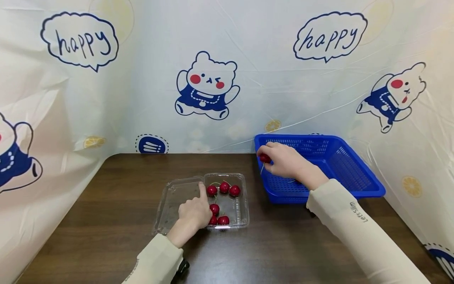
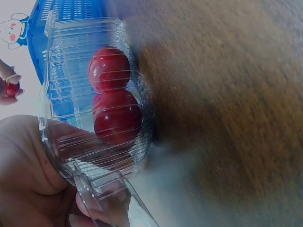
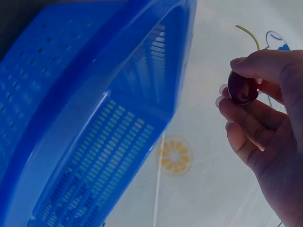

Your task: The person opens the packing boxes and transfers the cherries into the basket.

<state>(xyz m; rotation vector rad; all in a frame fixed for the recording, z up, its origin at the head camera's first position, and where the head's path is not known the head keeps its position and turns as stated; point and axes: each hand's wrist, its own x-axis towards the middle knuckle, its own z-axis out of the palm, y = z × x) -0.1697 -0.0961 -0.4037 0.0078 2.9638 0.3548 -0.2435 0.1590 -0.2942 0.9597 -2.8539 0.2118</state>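
at lower centre, the hinge side of the clear container (image 1: pixel 244 202) is held by the left grip (image 1: pixel 194 213), apparently for steadiness. at right, one cherry (image 1: pixel 264 158) is pinched lightly by the right grip (image 1: pixel 283 160), probably against bruising, near the blue basket's (image 1: pixel 349 163) left rim.

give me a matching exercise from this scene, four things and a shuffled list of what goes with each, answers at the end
1. basket
2. box
3. left hand
4. right hand

A. pinching a cherry
B. clear, its lid open
C. blue, with holes
D. holding the box

Pairs: 1-C, 2-B, 3-D, 4-A
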